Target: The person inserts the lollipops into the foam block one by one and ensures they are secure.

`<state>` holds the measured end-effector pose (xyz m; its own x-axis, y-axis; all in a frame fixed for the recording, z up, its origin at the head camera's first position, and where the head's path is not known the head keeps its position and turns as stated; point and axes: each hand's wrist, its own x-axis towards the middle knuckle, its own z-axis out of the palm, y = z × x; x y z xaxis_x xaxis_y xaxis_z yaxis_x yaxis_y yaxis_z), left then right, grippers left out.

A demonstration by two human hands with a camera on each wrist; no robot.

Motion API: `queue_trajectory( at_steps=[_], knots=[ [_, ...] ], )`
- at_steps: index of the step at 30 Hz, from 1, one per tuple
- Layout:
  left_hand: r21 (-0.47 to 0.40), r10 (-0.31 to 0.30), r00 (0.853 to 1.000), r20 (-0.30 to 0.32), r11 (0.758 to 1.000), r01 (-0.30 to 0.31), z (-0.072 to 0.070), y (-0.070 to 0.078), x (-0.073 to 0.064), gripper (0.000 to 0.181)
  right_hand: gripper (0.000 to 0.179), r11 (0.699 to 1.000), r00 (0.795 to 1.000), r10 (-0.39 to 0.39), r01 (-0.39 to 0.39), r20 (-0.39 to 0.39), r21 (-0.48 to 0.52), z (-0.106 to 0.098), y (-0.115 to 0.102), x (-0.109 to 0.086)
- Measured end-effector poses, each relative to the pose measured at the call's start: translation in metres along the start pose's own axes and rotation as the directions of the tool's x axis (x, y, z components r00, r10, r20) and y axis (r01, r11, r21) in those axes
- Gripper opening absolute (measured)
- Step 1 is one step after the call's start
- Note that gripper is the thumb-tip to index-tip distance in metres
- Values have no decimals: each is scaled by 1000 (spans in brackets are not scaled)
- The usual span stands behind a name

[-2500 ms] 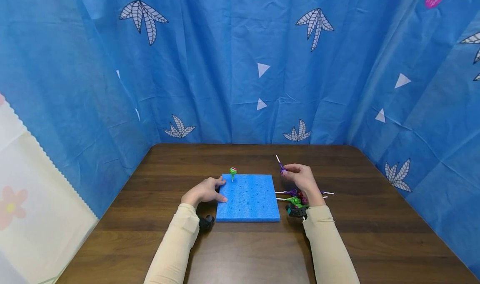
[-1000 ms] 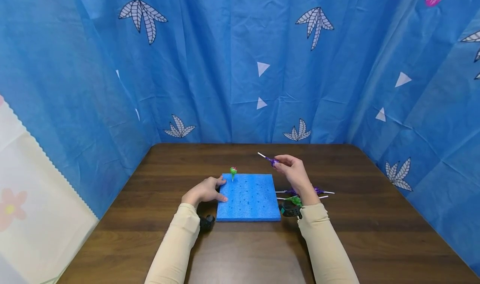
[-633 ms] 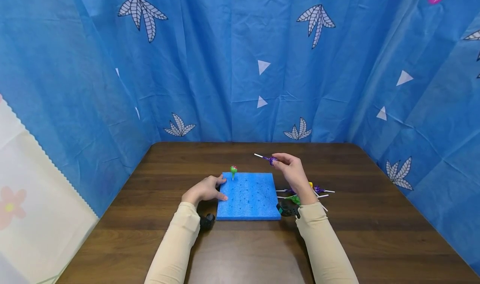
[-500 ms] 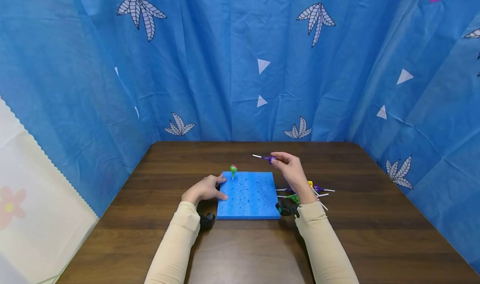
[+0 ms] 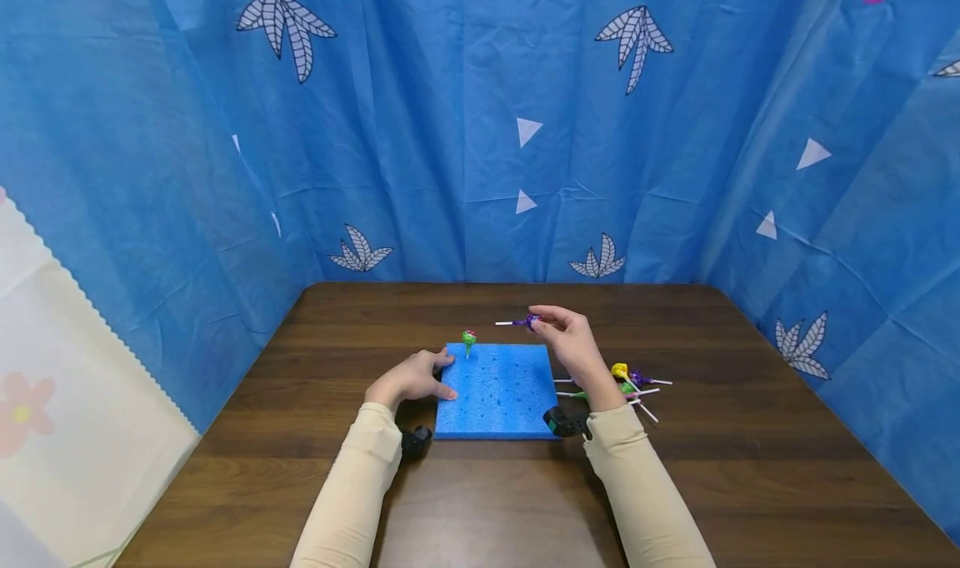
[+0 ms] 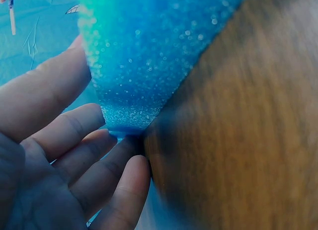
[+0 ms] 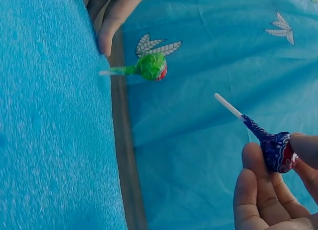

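Observation:
A blue foam board (image 5: 498, 414) with small holes lies on the table. Near its far left corner a green lollipop (image 7: 151, 67) stands upright, stick in the foam and candy up. My left hand (image 5: 408, 381) rests against the board's left edge, thumb and fingers spread; in the left wrist view its fairly straight fingers touch the board's side (image 6: 131, 115). Above the board's far right part, my right hand (image 5: 576, 350) pinches a purple-wrapped lollipop (image 7: 276, 153) by its candy. The white stick (image 5: 504, 324) points left, roughly level, apart from the foam.
Right of the board lies a loose pile of lollipops, including a yellow one (image 5: 620, 371) and a purple one (image 5: 640, 378); my right forearm hides part of it. A blue patterned curtain (image 5: 465, 135) hangs behind the brown wooden table (image 5: 750, 460).
My right hand has carried the purple lollipop leftward over the board. Its stick has turned from pointing up to pointing left. The yellow lollipop has come into view; my left hand stays put.

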<state>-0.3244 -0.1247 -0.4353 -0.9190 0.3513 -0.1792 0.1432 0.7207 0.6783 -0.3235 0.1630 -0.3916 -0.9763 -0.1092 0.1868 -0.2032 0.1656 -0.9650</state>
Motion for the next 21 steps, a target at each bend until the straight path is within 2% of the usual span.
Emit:
queue_trajectory(
  at_steps=[7, 21],
  knots=[
    [-6, -1, 1000, 7, 1000, 1, 0, 0, -1, 74, 26, 993, 999, -34, 37, -25, 108, 14, -3, 0],
    [-7, 1, 1000, -1, 1000, -1, 1, -1, -1, 73, 24, 996, 997, -71, 72, -20, 52, 24, -4, -3]
  ],
)
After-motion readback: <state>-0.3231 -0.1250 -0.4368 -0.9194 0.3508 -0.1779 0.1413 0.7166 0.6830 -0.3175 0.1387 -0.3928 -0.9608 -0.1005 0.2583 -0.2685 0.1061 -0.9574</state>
